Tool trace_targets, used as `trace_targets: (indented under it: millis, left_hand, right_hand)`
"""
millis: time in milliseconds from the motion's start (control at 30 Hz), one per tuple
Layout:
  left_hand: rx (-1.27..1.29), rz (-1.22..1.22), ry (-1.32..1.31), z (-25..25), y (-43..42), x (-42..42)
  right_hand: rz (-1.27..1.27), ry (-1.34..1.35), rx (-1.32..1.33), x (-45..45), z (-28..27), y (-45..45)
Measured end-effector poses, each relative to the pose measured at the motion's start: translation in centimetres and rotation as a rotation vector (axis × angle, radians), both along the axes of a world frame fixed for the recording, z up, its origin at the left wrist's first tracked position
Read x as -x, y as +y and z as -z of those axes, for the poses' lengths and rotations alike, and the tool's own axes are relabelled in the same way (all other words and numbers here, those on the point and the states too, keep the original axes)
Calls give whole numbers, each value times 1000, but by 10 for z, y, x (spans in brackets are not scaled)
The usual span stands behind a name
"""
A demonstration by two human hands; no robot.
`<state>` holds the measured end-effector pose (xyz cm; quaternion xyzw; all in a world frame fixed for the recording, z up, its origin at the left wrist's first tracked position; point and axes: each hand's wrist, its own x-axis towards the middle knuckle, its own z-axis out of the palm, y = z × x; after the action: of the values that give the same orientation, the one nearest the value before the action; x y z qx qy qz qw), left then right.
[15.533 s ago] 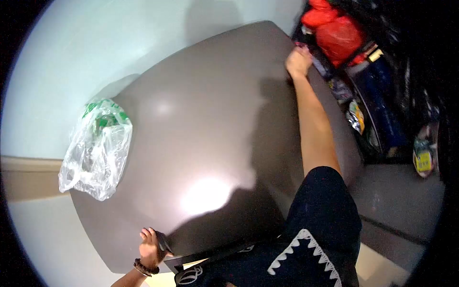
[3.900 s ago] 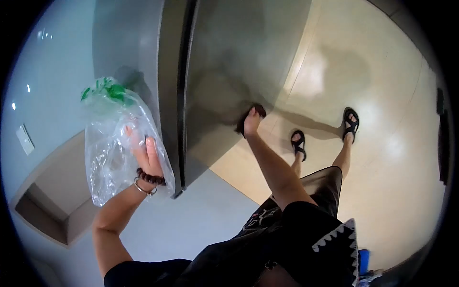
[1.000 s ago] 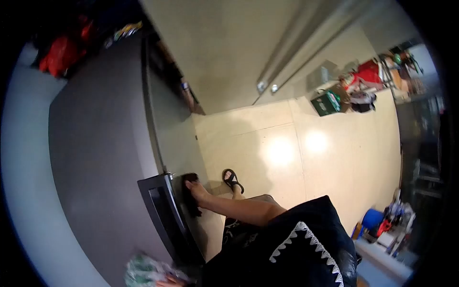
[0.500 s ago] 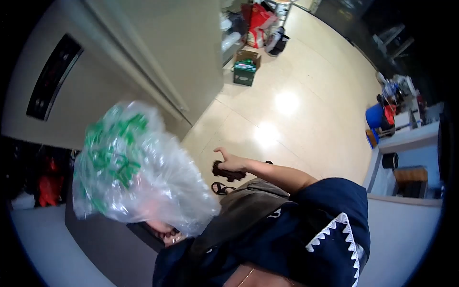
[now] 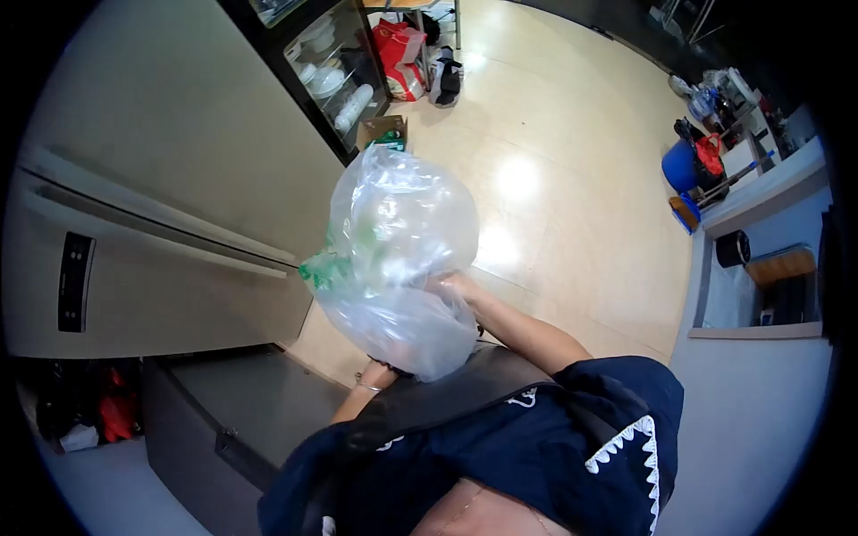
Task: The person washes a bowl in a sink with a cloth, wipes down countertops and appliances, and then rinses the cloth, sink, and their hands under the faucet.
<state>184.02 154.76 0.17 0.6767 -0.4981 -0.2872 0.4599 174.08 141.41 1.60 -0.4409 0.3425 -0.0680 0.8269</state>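
Note:
A large clear plastic bag (image 5: pixel 407 210) with green print is puffed out in front of my body. My left hand (image 5: pixel 398 351) is at its lower left side, blurred by the plastic; its fingers are hidden, and a bracelet circles the wrist. From the right, my right hand (image 5: pixel 450 285) meets the bag's edge, with its fingers closed on the plastic and partly covered by it.
A fridge (image 5: pixel 170 223) stands close on the left, beside a dark low cabinet (image 5: pixel 241 393). Behind the bag are an open cardboard box (image 5: pixel 384 127) and a glass-door dish cabinet (image 5: pixel 326 80). A blue bucket (image 5: pixel 681 167) stands at right.
The bag has swung from the left to the middle, along with my left hand. My right hand, apart from it before, now grips its edge. The view has shifted.

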Motion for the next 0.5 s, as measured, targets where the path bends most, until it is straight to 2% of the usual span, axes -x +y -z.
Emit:
trace_targets:
  millis: [67, 100, 133, 167, 200, 233, 267, 333, 367, 400, 433, 467, 500]
  left_hand:
    - [35, 263, -248, -19, -11, 14]
    - [28, 409, -357, -30, -14, 15]
    - [-73, 569, -443, -47, -14, 10]
    - [-259, 680, -468, -66, -16, 4]
    - [-568, 692, -463, -92, -21, -2]
    - [-619, 545, -451, -141, -38, 5]
    - [-309, 371, -275, -149, -49, 5]
    - [-76, 418, -723, -177, -91, 11]
    - [-71, 404, -720, -170, -108, 13]
    - [-229, 579, -832, -153, -126, 11]
    - [-396, 752, -933, -130, -139, 10]
    - [-235, 927, -673, -79, -146, 8]
    - [-192, 1071, -354, -52, -154, 12]
  right_hand:
    - [98, 11, 236, 25, 13, -28]
    - [159, 53, 463, 37, 45, -50]
    - [220, 97, 684, 51, 71, -66]
    - [229, 110, 671, 66, 55, -73]
    - [187, 377, 839, 80, 18, -79]
    - [135, 649, 999, 89, -1, -83]
    - [140, 656, 990, 93, 5, -86]
    - [-249, 572, 1199, 101, 21, -86]
    - [-302, 483, 1196, 102, 22, -82]
    - [-331, 122, 1077, 106, -17, -81]
    - [-222, -127, 894, 111, -24, -80]
    - [-386, -43, 740, 118, -45, -90]
    - [-534, 42, 581, 124, -61, -101]
